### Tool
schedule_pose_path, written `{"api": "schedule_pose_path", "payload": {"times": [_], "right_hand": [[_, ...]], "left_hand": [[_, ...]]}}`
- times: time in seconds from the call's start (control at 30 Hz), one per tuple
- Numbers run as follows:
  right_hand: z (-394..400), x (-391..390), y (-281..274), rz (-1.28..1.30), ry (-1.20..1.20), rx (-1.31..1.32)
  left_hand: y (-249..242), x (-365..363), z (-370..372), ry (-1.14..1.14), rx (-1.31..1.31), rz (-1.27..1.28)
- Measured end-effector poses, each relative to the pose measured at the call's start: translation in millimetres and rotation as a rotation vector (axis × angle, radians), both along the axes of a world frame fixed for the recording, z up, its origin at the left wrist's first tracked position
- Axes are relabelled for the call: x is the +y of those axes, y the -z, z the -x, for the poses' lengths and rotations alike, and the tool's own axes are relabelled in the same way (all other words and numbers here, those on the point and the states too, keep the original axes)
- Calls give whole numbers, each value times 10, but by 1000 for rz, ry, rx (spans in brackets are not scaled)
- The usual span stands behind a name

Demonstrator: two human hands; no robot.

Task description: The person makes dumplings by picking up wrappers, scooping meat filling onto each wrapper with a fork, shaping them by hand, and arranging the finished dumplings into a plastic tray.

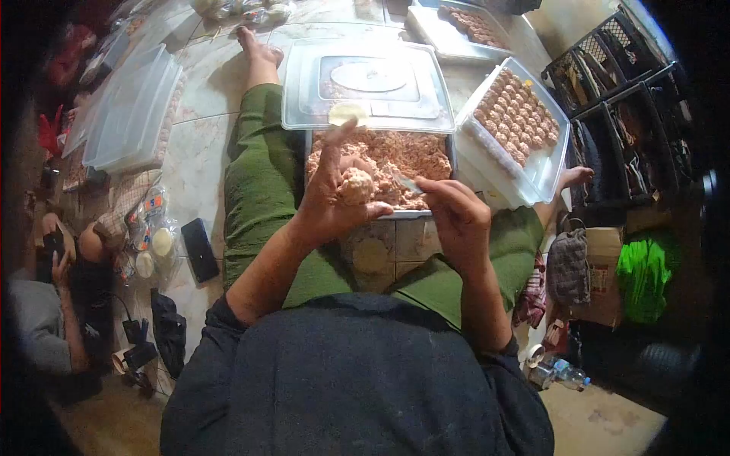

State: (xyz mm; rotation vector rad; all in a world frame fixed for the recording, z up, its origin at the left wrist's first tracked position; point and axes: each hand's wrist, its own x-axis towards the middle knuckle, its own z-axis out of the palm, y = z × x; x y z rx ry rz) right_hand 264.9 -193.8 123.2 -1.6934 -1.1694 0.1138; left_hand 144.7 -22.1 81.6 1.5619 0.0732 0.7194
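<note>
Nearest, above the lap: left hand (334, 199), one, cupped around one filled dumpling (356, 186); right hand (455, 216), one, pinched on one small utensil (407, 183) whose handle is hidden in the fist. Just beyond both hands: one tub of minced filling (411, 156), its far part covered by one clear lid (369, 83) bearing one round wrapper (347, 113). Right of the right hand: one tilted tray of finished dumplings (519, 114), too many to count. Farthest: a second tray (468, 26), cut off by the frame.

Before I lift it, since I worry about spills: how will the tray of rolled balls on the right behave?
The tray of balls is probably heavy for its thin plastic, being packed in rows. It may flex if gripped at one corner. It already sits tilted, so the balls could roll toward its low edge.
</note>
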Motion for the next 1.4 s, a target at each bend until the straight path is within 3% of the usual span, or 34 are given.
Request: {"api": "schedule_pose_path", "payload": {"times": [0.1,0.2,0.3,0.43,0.47,0.6,0.7,0.8,0.9,1.0,1.1,1.13,1.23,1.37,1.4], "right_hand": [[18,-27,112,-111,42,242],[123,-61,150,-16,-28,263],[218,-33,129,24,-42,95],[180,-4,-29,-120,19,-343],[178,-25,-69,-25,-22,-399],[124,-19,-109,62,-68,-352],[69,-51,-176,-11,-55,-243],[81,-10,-43,25,-64,-142],[12,-15,21,43,-67,-25],[-243,-35,157,88,84,4],[-399,18,356,173,139,144],[-417,68,419,179,101,111],[-207,172,287,299,13,-225],[60,292,357,281,-87,-13],[65,296,483,270,-58,-111]], "left_hand": [[56,36,-26,161,-33,70],[-8,-73,-45,35,-39,14],[26,-5,-34,-109,112,-364],[22,63,-25,29,57,-253],[-31,55,10,81,103,-189],[-17,43,38,151,191,-6],[10,17,47,131,166,89],[35,50,34,45,142,-165],[-27,-23,8,62,10,115],[162,120,-35,42,5,-217],[216,111,-57,100,87,-76],[202,94,-36,251,214,233],[222,30,-26,215,174,133],[322,-20,-57,309,262,-28],[381,-23,-72,336,282,-149]]}}
